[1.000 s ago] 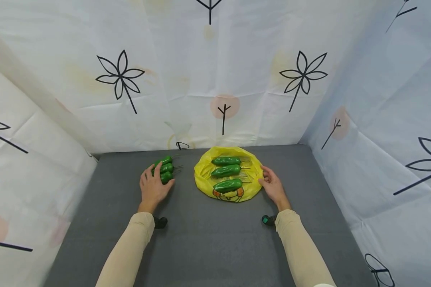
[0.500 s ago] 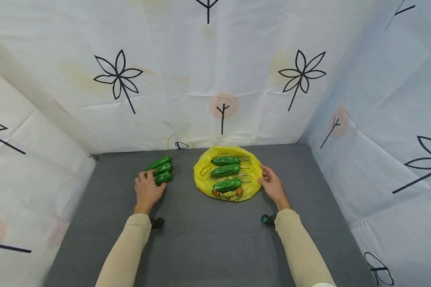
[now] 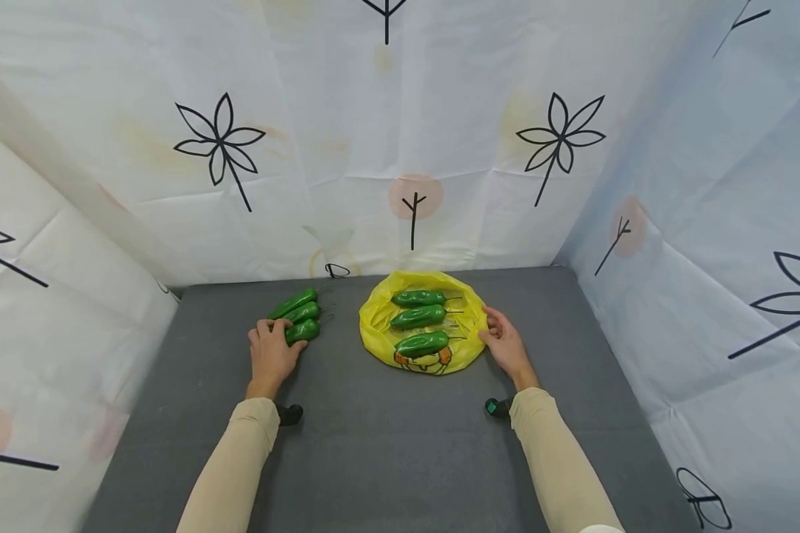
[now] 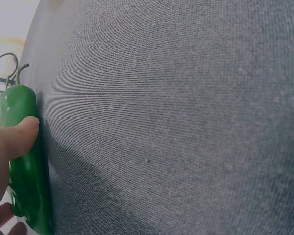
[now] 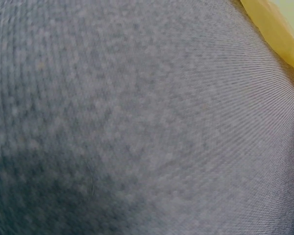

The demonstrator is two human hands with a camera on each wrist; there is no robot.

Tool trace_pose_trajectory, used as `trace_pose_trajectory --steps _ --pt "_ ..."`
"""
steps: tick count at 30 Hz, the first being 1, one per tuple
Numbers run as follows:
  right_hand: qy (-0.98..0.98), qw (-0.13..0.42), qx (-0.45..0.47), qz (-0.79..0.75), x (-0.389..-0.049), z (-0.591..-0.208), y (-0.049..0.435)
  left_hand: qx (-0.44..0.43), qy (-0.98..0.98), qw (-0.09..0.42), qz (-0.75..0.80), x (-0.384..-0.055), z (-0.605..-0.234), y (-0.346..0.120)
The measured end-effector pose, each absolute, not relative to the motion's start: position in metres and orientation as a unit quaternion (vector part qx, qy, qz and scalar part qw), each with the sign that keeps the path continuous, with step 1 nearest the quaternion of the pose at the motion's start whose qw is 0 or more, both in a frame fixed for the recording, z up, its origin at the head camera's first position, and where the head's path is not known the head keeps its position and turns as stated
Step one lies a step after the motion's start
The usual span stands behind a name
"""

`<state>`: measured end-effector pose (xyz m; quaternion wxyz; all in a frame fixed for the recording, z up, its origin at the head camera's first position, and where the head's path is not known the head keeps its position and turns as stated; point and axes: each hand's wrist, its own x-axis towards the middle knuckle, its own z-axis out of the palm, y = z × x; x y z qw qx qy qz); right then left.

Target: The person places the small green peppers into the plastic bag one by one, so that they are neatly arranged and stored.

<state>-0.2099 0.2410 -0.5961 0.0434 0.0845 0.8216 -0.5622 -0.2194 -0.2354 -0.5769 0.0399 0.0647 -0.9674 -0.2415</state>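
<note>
Three green chili peppers lie side by side at the left of the table. My left hand point(image 3: 270, 352) grips the nearest green chili pepper point(image 3: 304, 331), thumb along its near side and fingers over its far side. In the left wrist view the thumb presses on that glossy green chili pepper point(image 4: 18, 105), whose thin stem points up. Beyond it lie the middle pepper point(image 3: 304, 312) and the far pepper point(image 3: 295, 303). My right hand point(image 3: 509, 349) holds the right rim of a yellow plastic bag point(image 3: 373, 337), which is spread in a round shape with three more peppers point(image 3: 418, 318) inside.
A dark grey cloth-covered table point(image 3: 387, 444) lies under everything. White fabric walls point(image 3: 327, 133) with printed plants stand behind it and at both sides. In the right wrist view, only the bag's yellow edge point(image 5: 279, 39) shows at the upper right.
My left hand has drawn back toward me and slightly left, from across the three loose peppers to the nearest one. My right hand stays at the bag's rim.
</note>
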Motion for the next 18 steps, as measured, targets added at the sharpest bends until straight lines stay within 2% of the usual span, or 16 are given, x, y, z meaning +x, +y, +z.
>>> trace_pose_trajectory --steps 10,18 --pt "0.825 0.038 0.081 -0.558 -0.2103 -0.5958 0.2413 0.055 -0.971 0.051 -0.228 -0.2185 -0.5754 -0.2358" --pt "0.826 0.039 0.082 -0.556 -0.2092 -0.5934 0.2401 0.056 -0.963 0.093 -0.248 -0.2194 -0.5708 -0.2356"
